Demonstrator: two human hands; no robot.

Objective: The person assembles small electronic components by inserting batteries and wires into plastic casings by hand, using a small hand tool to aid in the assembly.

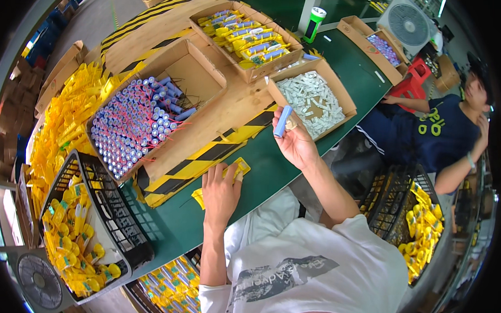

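Note:
My right hand point(297, 146) is raised above the green table's edge, its fingers closed round a blue-purple cylindrical battery cell point(283, 121). A small pale patch shows at the fingertips beside the cell; what it is I cannot make out. On the table, my left hand point(221, 193) lies palm down with bent fingers on a yellow plastic housing point(241, 167). The hand covers the middle of this housing, and its two ends stick out on either side. A thin dark wire shows near its left end.
Around me are a carton of wired cells point(131, 125), a carton of small white pieces point(310, 99), a carton of yellow housings with cells point(249, 38), a yellow pile point(67, 119) and a black crate point(123, 216). A green flashlight point(314, 25) stands behind; a co-worker point(432, 133) sits right.

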